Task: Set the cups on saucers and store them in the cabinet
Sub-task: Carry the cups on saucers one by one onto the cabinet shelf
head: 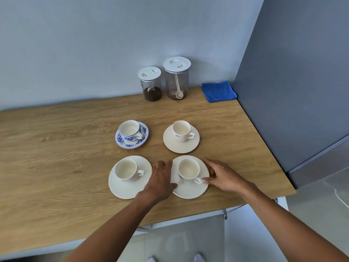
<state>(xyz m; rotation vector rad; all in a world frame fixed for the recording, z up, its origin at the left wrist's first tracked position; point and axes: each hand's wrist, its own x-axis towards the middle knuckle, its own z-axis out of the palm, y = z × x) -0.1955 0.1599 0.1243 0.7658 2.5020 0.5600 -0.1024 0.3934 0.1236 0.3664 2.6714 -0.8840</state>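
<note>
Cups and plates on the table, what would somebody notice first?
Probably the four cups on saucers in the middle of the wooden table, especially the blue flowered saucer at the back left. Next, the left hand and right hand on either side of the front right saucer. Behind stand two lidded jars and a folded blue cloth.

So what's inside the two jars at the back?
The shorter jar holds dark brown grounds at the bottom, with a small scoop stuck in. The taller jar has a white scoop and only a thin pale brownish layer. Both lids are on.
</note>
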